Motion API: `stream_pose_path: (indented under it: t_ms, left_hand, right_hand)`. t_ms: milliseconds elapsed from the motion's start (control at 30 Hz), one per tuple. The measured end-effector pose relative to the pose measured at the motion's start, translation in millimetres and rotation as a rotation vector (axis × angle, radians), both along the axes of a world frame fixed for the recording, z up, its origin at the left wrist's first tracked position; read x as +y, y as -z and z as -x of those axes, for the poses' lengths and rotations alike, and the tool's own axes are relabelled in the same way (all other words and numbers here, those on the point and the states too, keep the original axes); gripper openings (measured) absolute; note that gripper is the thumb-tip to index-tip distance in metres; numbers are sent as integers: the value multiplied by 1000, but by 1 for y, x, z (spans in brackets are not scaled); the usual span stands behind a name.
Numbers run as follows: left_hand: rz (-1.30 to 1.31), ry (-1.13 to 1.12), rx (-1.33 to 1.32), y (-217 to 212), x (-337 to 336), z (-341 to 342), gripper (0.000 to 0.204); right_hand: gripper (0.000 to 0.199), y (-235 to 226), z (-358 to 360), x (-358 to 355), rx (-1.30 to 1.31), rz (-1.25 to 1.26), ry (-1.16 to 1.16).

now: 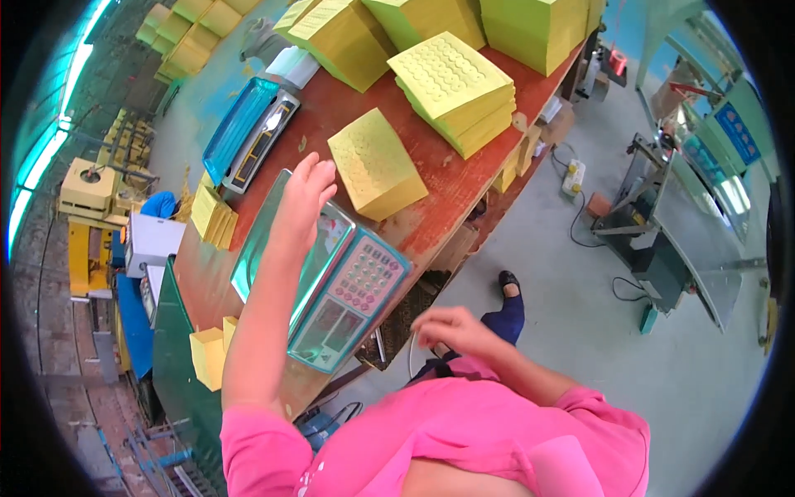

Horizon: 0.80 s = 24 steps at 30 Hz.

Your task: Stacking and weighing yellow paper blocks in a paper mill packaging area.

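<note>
The left hand point(302, 199) stretches out over the steel pan of the weighing scale point(319, 273), its grip released, fingers spread and holding nothing. Just beyond its fingertips, a little to the right, lies a small stack of yellow perforated sheets point(377, 163) on the red counter point(431, 166). The right hand point(455, 330) hangs off the counter's edge near the person's pink shirt point(464, 431), fingers loosely curled, empty. Farther past the left grip stand a taller yellow stack point(455, 87) and a second scale point(248, 132).
</note>
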<state>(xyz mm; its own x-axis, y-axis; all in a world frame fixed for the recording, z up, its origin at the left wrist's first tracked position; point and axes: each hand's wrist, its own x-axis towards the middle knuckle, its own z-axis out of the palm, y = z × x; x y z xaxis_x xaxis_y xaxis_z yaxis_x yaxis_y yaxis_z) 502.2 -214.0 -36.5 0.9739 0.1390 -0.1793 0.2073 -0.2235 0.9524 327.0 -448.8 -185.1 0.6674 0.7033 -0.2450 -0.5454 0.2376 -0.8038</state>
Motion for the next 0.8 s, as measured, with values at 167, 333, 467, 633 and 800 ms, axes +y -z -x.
stream_pose_path:
  t_ms: [167,333,467,633,800]
  left_hand:
    - [354,-142,155,64,-9,-77,31]
    - [322,-297,166,92,-14,-82,25]
    - [-1,-379,58,96,-45,-65,22]
    - [-215,-670,-19,134,-70,-48,30]
    - [292,-644,80,84,-108,-3,76]
  right_hand:
    - [23,-15,-95,-67,-127,-14,247]
    - [34,-23,-169,-79,-354,162,237]
    - [50,-18,-204,-38,-588,200,353]
    - [49,-41,-202,-26,-539,371,309]
    - [56,-32,-201,-35,-463,343,266]
